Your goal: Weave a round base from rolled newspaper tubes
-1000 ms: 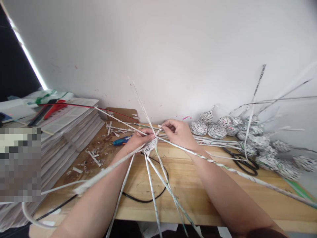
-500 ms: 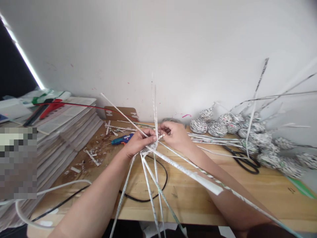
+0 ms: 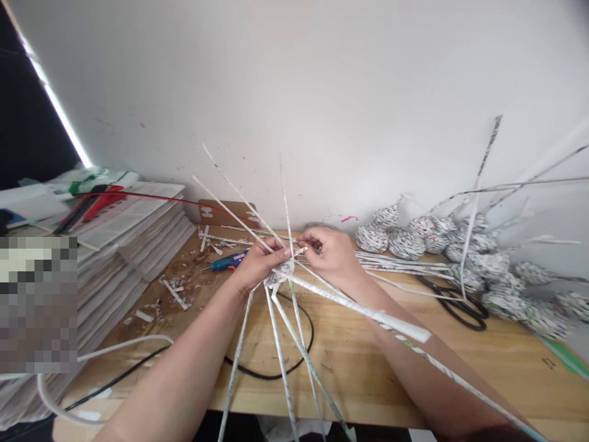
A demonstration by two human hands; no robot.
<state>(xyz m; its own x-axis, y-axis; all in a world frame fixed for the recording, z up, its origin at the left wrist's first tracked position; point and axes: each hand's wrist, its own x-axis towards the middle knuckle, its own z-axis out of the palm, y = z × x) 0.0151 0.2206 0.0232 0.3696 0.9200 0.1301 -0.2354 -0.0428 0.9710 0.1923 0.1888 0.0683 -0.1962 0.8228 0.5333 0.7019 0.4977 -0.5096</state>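
A small woven paper piece [image 3: 280,276] made of rolled newspaper is held above the wooden table. Several long rolled paper strips [image 3: 281,356] fan out from it, upward, toward me and to the right. My left hand [image 3: 262,261] is closed round its left side, thumb on top. My right hand [image 3: 329,252] pinches a thin paper strip at the upper right of the weave. One thick white paper tube [image 3: 368,310] points down to the right, over my right forearm. The underside of the weave and some fingertips are hidden.
A blue glue gun [image 3: 225,263] lies behind my left hand among paper scraps [image 3: 175,294]. Stacked newspapers [image 3: 151,239] stand at left with red-handled scissors on top. Woven paper balls [image 3: 407,242], black scissors [image 3: 460,307] and loose paper rolls [image 3: 405,264] are at right. A black cable [image 3: 267,376] curves across the table.
One upright strip has swung over to the left, beside another strip slanting that way. My hands stay closed at the weave; the camera view has shifted slightly.
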